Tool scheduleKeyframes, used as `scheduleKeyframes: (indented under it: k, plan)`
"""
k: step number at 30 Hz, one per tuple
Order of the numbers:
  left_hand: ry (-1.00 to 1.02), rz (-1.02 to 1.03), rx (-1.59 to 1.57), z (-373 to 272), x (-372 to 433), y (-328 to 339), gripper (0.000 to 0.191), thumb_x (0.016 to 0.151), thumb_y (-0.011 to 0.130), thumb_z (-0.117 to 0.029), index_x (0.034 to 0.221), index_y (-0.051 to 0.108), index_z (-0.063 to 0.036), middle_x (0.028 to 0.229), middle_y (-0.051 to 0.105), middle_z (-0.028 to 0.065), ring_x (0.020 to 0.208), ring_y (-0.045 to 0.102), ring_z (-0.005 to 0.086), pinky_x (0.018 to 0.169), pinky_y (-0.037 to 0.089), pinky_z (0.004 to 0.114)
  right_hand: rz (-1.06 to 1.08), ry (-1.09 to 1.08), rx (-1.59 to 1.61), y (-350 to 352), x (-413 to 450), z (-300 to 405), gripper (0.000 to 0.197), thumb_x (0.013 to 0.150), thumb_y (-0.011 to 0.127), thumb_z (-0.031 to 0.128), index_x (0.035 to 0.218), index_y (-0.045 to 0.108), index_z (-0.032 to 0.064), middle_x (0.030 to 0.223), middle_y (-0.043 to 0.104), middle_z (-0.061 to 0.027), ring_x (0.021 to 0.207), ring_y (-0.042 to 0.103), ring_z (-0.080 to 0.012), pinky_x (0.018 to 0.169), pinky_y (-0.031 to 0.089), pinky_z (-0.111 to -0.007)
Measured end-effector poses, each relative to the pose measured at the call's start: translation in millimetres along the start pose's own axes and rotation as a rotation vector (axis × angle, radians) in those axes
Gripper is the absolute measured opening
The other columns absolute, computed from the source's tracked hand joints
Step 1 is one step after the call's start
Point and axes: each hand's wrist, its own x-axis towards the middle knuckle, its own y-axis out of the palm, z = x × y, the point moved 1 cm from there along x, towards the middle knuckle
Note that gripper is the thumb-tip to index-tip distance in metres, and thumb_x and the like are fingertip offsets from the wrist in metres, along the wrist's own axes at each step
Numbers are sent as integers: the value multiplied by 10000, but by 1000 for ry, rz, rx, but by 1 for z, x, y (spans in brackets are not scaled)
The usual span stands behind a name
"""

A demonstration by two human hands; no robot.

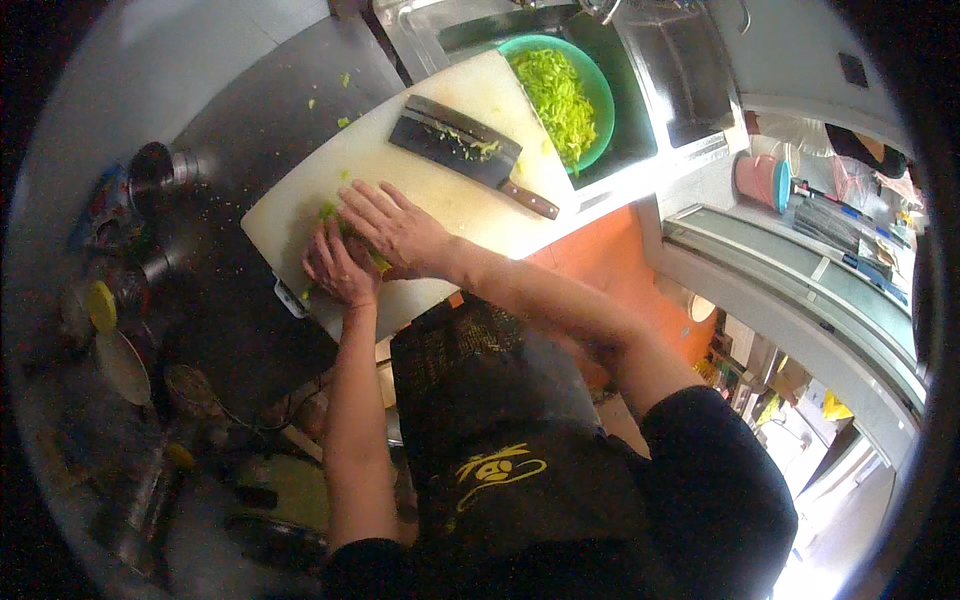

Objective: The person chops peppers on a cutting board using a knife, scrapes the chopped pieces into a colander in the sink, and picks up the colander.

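Observation:
My left hand (341, 266) and my right hand (394, 229) are cupped together around some green vegetable (381, 261) at the left part of a white cutting board (465, 202). Most of that vegetable is hidden under my fingers and palms. Beyond my hands lies a cleaver (457, 139), flat on the board, its wooden handle towards the right. Green shreds cling to its dark blade. Past the board's far right edge, a green plastic basin (604, 105) holds a heap of shredded green vegetable (555, 105).
The basin is in a metal sink (641, 142). Vegetable scraps (343, 121) dot the dark countertop (262, 112). Metal pots (154, 176) and other kitchen items crowd the left side. An orange floor (607, 247) shows at right, before a sliding-door track (787, 270); a pink bucket (756, 180) stands beyond.

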Motion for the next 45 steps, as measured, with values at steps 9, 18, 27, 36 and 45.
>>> scheduleKeyframes:
  k: [9, 18, 27, 36, 45]
  plan:
    - [-74, -110, -180, 5, -8, 4, 501, 969, 456, -336, 1354, 493, -17, 1395, 514, 192, 1280, 495, 362, 1066, 331, 547, 118, -229, -128, 32, 37, -13, 708, 818, 637, 367, 1393, 432, 7, 1428, 464, -165, 1389, 383, -322, 1175, 227, -516]
    - [-6, -116, -135, 12, -2, 4, 537, 952, 477, -399, 1268, 552, 29, 1286, 574, 244, 1156, 558, 438, 990, 418, 530, -25, -215, -74, 33, 32, -17, 600, 856, 567, 322, 1349, 467, -5, 1395, 465, -218, 1400, 344, -363, 1187, 202, -518]
    - [126, 9, -124, -30, 17, 4, 467, 947, 476, -369, 1247, 574, -25, 1297, 565, 199, 1198, 524, 410, 1027, 328, 600, 39, -51, -87, 23, -4, -44, 658, 873, 567, 392, 1368, 446, -24, 1430, 438, -228, 1406, 329, -377, 1184, 178, -548]
    - [-99, 48, -524, -34, 8, 19, 430, 994, 424, -284, 1297, 562, -12, 1379, 514, 202, 1278, 480, 398, 1117, 295, 554, -12, -10, -66, 32, -5, -40, 738, 811, 628, 388, 1380, 425, -37, 1419, 437, -228, 1411, 336, -361, 1186, 164, -561]
    - [-16, -14, -326, -30, 7, 25, 362, 982, 465, -263, 1178, 634, -10, 1251, 603, 176, 1155, 557, 370, 1028, 379, 525, -138, 218, 148, -18, -41, -40, 792, 765, 731, 322, 1413, 390, 21, 1402, 461, -214, 1353, 396, -366, 1134, 286, -532]
